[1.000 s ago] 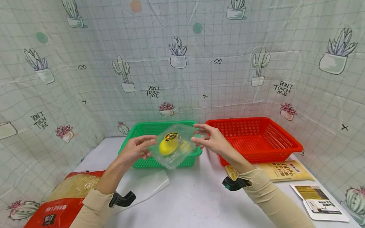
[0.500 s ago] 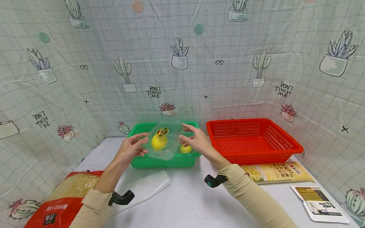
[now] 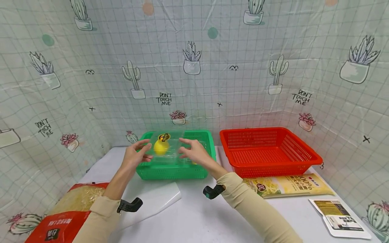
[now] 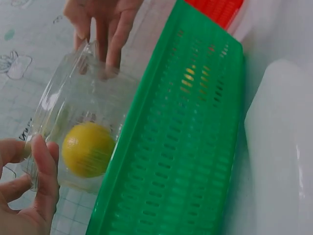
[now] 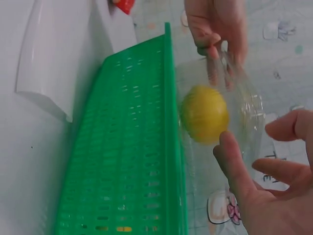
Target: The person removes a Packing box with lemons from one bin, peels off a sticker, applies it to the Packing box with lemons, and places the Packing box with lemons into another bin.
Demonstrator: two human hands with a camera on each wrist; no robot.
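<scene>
A clear plastic box [image 3: 172,141] with a black-and-yellow label is tilted above the green basket [image 3: 170,172]. Inside it shows a round yellow fruit, like a lemon [image 4: 88,150]. My left hand [image 3: 133,156] pinches the box's left edge between thumb and fingers. At the opposite edge, my right hand [image 3: 196,153] holds it with thumb and fingers spread around the rim. More clear plastic and a bit of yellow show in the basket behind the right hand, mostly hidden.
To the right stands a red basket [image 3: 267,166]. A yellow noodle packet [image 3: 291,185] and a white pouch [image 3: 340,218] lie in front of it. At left are a red bag [image 3: 60,216] and a glossy white sheet [image 3: 155,200]. A patterned curtain [image 3: 206,87] surrounds the table.
Both hands have carried the box leftward, the right hand moving farther. The box has turned squarer to the view, and the noodle packet is more visible.
</scene>
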